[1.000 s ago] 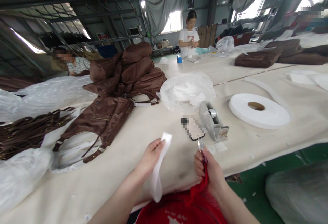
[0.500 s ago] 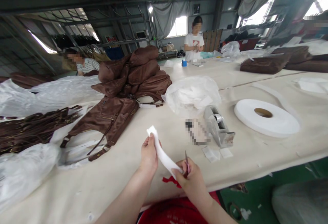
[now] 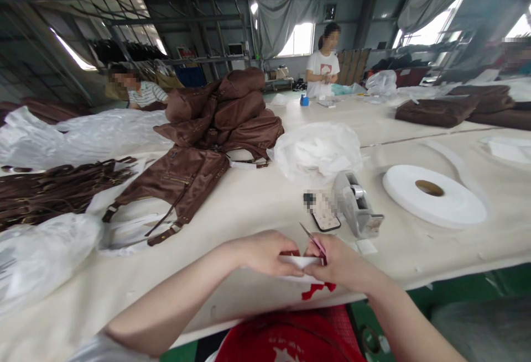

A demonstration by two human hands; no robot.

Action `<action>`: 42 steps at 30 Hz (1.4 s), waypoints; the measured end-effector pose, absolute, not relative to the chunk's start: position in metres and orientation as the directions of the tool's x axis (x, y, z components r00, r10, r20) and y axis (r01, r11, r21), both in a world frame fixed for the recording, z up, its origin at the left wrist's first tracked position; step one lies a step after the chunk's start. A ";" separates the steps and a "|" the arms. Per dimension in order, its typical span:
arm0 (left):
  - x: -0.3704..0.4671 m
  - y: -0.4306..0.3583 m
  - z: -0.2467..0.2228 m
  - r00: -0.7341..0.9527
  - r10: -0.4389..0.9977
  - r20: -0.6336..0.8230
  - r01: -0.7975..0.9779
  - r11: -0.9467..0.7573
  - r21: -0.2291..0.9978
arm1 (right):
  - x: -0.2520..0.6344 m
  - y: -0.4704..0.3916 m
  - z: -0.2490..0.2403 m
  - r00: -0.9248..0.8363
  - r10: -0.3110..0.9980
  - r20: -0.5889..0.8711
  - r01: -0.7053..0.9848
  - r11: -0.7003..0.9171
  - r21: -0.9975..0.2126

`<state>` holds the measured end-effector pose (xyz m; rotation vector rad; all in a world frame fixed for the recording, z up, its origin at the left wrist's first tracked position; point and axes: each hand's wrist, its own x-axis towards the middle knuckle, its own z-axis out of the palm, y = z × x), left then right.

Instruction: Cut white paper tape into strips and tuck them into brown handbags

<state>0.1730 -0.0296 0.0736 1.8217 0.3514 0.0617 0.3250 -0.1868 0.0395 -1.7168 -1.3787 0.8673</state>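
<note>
My hands have come together at lower centre: left hand (image 3: pixel 265 251) and right hand (image 3: pixel 342 262) now pinch the white strip (image 3: pixel 301 262) flat over the desk (image 3: pixel 249 207) edge; right also grips the scissors (image 3: pixel 313 239).

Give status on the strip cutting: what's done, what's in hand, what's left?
Done: two small cut pieces lie by the tape dispenser. In hand: left hand and right hand pinch a white strip between them, the right also holding snips. Left: the big white roll looks barely used.
</note>
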 end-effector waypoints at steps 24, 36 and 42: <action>0.149 -0.022 0.021 0.879 0.316 -0.356 0.344 0.096 0.934 | 0.280 -0.182 0.001 -0.137 0.901 -0.413 -0.795 -0.349 -0.496; 0.155 -0.024 0.019 0.946 0.178 -0.270 0.273 0.006 0.962 | 0.288 -0.190 -0.014 -0.141 0.929 -0.342 -0.893 -0.268 -0.361; 0.156 -0.022 0.021 0.969 0.132 -0.209 0.223 -0.102 0.970 | 0.287 -0.193 -0.018 -0.154 0.920 -0.359 -0.893 -0.286 -0.349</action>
